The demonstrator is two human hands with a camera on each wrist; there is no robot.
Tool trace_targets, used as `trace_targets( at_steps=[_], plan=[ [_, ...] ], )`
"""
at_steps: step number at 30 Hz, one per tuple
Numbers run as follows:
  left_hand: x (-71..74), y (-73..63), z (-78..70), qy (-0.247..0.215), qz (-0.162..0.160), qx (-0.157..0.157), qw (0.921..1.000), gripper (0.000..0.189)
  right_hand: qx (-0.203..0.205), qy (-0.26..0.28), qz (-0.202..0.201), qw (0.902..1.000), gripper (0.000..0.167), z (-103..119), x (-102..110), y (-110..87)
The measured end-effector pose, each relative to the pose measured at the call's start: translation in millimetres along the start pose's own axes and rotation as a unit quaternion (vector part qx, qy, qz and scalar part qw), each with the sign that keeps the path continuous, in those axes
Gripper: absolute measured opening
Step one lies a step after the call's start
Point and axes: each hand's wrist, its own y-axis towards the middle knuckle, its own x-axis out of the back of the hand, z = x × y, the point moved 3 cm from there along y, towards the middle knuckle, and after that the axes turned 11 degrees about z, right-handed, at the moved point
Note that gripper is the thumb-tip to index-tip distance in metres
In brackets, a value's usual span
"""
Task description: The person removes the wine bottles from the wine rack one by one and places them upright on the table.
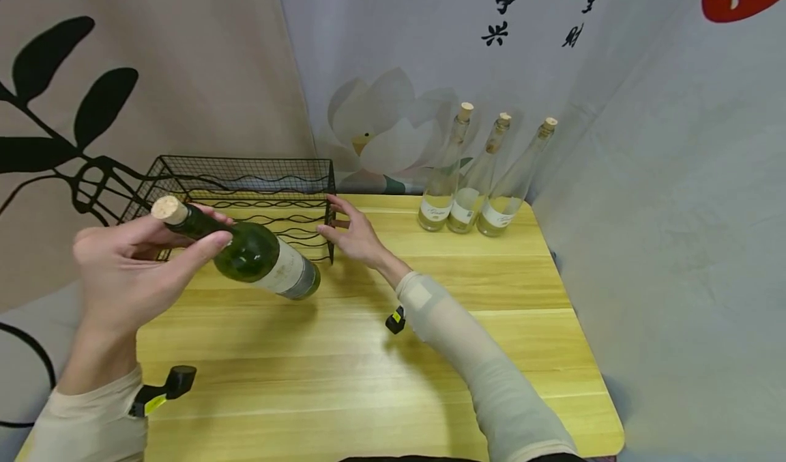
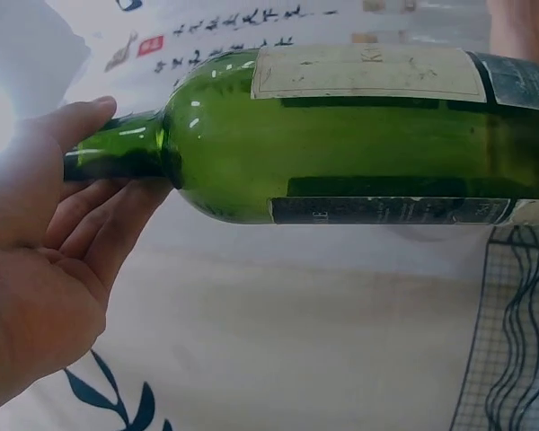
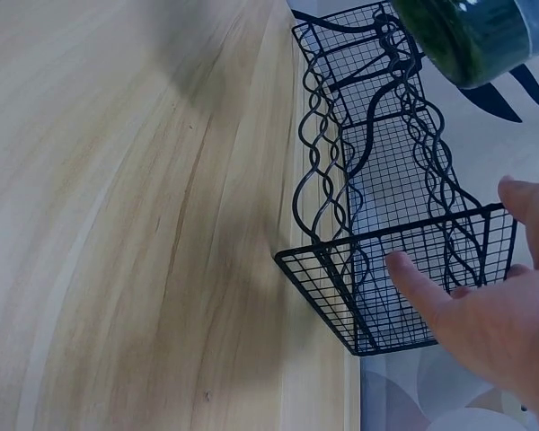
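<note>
My left hand (image 1: pixel 132 264) grips a green glass wine bottle (image 1: pixel 252 252) by its neck, close below the cork. The bottle is tilted, cork toward me and base away to the right, held above the table. Its cream and dark labels show along the body in the left wrist view. A black wire wine rack (image 1: pixel 245 159) with wavy bars stands at the back left of the table. Spread out at the rack's right end panel is my right hand (image 1: pixel 359 237), thumb and fingertips right at its wire frame (image 3: pixel 391 235).
Three clear corked bottles (image 1: pixel 471 199) with white labels stand at the table's back right. A black leafy metal stem (image 1: pixel 52 131) reaches in at the left, beside the rack. Curtains border the wooden table (image 1: pixel 344 387) at the back and right.
</note>
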Motion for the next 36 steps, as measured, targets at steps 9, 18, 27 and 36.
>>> trace_targets(
  at_steps=[9,18,27,36],
  plan=[
    [-12.4,-11.0,7.4,-0.016,0.036,0.004,0.9992,0.021,0.004,-0.003,-0.001,1.0,0.076,-1,0,0.1],
    [-26.2,-24.7,19.1,0.014,0.104,0.043,0.9935,0.044,0.001,-0.01,0.001,0.9999,0.077,-1,0,-0.5],
    [-42.6,-31.9,23.5,0.018,0.141,0.054,0.9884,0.048,0.005,0.0,-0.004,1.0,0.076,-2,0,0.5],
    [-50.9,-36.0,28.2,0.053,0.157,0.045,0.9852,0.049,0.004,-0.007,-0.004,1.0,0.076,-2,0,0.7]
  ],
)
